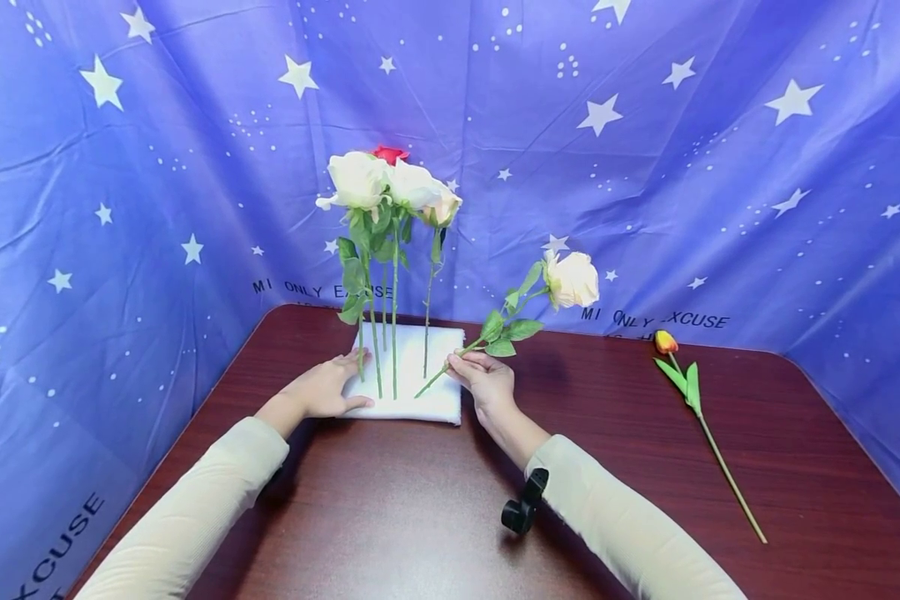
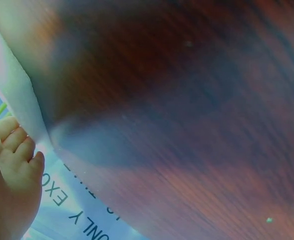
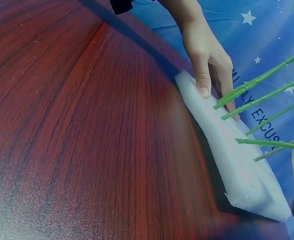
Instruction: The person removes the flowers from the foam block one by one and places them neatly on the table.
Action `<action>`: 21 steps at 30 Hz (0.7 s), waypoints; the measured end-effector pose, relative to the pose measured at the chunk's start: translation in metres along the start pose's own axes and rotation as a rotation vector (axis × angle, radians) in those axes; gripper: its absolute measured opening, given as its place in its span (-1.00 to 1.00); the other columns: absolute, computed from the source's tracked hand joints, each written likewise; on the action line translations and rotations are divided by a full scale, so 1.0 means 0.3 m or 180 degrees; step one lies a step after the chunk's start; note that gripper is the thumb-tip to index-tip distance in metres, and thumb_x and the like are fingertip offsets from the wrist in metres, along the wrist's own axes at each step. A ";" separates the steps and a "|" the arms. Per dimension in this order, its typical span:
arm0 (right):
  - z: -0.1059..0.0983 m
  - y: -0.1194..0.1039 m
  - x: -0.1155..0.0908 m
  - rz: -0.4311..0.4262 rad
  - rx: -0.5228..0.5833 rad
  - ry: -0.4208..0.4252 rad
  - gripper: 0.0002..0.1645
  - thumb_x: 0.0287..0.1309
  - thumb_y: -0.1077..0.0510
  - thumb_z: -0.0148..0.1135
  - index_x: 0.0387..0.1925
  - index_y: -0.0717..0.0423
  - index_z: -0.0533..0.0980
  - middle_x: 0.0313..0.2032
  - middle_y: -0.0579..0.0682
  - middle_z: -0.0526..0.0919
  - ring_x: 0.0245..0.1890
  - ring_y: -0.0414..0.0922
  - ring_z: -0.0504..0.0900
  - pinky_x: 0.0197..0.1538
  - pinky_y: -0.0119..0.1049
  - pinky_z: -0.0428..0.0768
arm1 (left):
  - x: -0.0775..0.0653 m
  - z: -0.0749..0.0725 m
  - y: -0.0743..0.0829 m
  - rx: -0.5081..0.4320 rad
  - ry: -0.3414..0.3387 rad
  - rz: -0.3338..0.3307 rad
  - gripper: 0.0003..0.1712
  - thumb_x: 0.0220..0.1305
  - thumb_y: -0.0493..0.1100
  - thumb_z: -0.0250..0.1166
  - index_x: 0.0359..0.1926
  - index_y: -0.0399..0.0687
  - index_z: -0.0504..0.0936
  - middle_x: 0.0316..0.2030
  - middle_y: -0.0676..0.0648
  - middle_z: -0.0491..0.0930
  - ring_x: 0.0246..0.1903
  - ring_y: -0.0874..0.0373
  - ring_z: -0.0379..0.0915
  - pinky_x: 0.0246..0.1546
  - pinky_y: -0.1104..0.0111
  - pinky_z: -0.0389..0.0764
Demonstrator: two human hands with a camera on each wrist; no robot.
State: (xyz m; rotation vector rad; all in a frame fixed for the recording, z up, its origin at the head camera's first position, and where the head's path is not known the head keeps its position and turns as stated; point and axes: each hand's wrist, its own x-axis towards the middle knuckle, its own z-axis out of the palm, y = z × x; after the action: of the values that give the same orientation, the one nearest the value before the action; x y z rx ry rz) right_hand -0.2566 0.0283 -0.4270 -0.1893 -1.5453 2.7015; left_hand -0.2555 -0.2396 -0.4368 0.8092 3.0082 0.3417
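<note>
We're looking at a dark reddish-brown wood-grain table [image 1: 607, 400], rounded far corners, glare patch toward the near edge. Blue-violet cloth backdrop [image 1: 495, 100] behind and on both sides: creased, white stars and dots, black lettering. On the tabletop we have a flat white foam-like block [image 1: 442, 408], several upright green-stemmed roses standing in it: white rose blooms [image 1: 357, 179] in front, a red rose bloom [image 1: 390, 154] partly hidden behind. Left hand [image 1: 318, 390] rests on the block's left side, fingers extended, not gripping a stem. Right hand [image 1: 489, 385] pinches the lower stem of a cream-white rose with green leaves [image 1: 572, 280]; that rose tilts right over the table, stem end at the block's top near the front. We can't tell whether the end is in or just touching. Well apart at right, an orange-yellow tulip with green leaves [image 1: 692, 387] lies flat on the wood.
</note>
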 end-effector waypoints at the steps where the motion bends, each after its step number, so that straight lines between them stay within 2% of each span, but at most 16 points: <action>1: 0.000 0.001 0.000 -0.0001 -0.0022 -0.0011 -0.57 0.00 0.62 0.18 -0.64 0.05 0.60 -0.63 -0.14 0.71 -0.53 -0.27 0.72 -0.29 -0.39 0.73 | 0.000 0.002 -0.001 0.0004 0.0000 0.0002 -0.07 0.17 0.17 0.29 0.33 -0.43 0.28 0.34 -0.41 0.27 0.35 -0.29 0.22 0.38 -0.01 0.28; 9: 0.005 -0.003 0.000 -0.0010 -0.0100 -0.0148 -0.67 0.02 0.58 0.20 -0.56 0.13 0.62 -0.53 -0.11 0.74 -0.48 -0.23 0.73 -0.23 -0.37 0.73 | -0.007 -0.001 -0.003 -0.0026 -0.0006 -0.0017 -0.07 0.17 0.16 0.29 0.33 -0.43 0.28 0.35 -0.41 0.26 0.35 -0.30 0.21 0.38 -0.03 0.28; 15: 0.002 -0.007 0.005 -0.0030 -0.0109 -0.0173 -0.78 0.04 0.59 0.18 -0.41 0.30 0.61 -0.53 -0.08 0.74 -0.46 -0.21 0.74 -0.22 -0.34 0.73 | -0.003 0.010 -0.009 -0.0002 0.0036 0.0029 -0.09 0.16 0.15 0.29 0.31 -0.43 0.31 0.35 -0.40 0.27 0.36 -0.27 0.22 0.37 -0.02 0.29; 17: -0.001 -0.007 0.008 -0.0066 -0.0095 -0.0187 -0.78 0.03 0.59 0.18 -0.42 0.30 0.61 -0.53 -0.07 0.74 -0.47 -0.21 0.74 -0.22 -0.33 0.73 | -0.001 0.014 -0.011 -0.0004 0.0057 0.0055 -0.09 0.16 0.15 0.30 0.31 -0.43 0.31 0.35 -0.39 0.27 0.36 -0.25 0.21 0.37 -0.02 0.30; 21: 0.000 -0.009 0.012 -0.0136 -0.0040 -0.0175 -0.66 -0.01 0.62 0.19 -0.56 0.17 0.63 -0.56 -0.09 0.74 -0.51 -0.22 0.74 -0.27 -0.33 0.74 | 0.000 0.013 -0.008 -0.0017 0.0094 0.0069 -0.09 0.15 0.15 0.30 0.31 -0.43 0.31 0.35 -0.38 0.28 0.37 -0.22 0.21 0.37 -0.01 0.30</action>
State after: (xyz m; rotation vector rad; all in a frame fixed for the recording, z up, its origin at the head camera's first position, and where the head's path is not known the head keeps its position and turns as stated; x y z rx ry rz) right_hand -0.2604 0.0300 -0.4251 -0.0818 -1.5622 2.6870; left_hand -0.2566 -0.2408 -0.4413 0.8445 3.0264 0.3651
